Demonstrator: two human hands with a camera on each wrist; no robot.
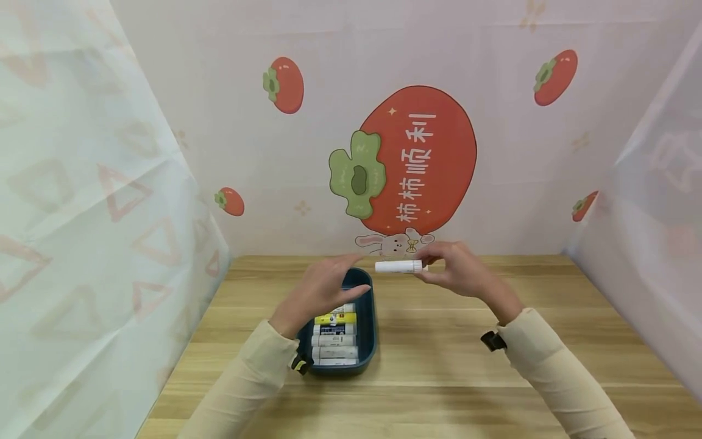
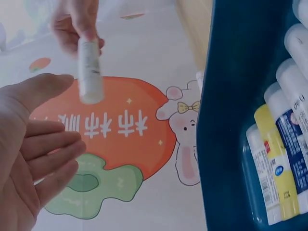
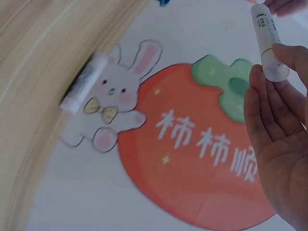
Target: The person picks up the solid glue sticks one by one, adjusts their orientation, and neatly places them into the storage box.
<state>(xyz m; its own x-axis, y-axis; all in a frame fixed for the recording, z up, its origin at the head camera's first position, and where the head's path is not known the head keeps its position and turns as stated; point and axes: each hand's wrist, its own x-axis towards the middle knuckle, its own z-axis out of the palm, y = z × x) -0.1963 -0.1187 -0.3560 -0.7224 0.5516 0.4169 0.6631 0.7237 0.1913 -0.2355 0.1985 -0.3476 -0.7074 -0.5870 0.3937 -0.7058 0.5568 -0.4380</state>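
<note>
A white glue stick [image 1: 398,266] is held level above the table, in front of the printed backdrop. My right hand [image 1: 454,268] pinches one end of it between thumb and fingers. In the right wrist view, "deli" lettering shows on the glue stick [image 3: 264,33]. My left hand [image 1: 323,289] is over the far left side of the bin, thumb and fingers spread and holding nothing. The free end of the glue stick points toward this left hand [image 2: 41,139]. The dark blue bin [image 1: 366,360] contains several glue sticks, one of them yellow [image 1: 336,318].
Another white glue stick [image 3: 85,82] lies at the table's far edge, mostly hidden behind the right hand in the head view. A pale backdrop with printed persimmons [image 1: 428,158] rises behind the wooden table [image 1: 439,366]. Pale sheets hang on both sides.
</note>
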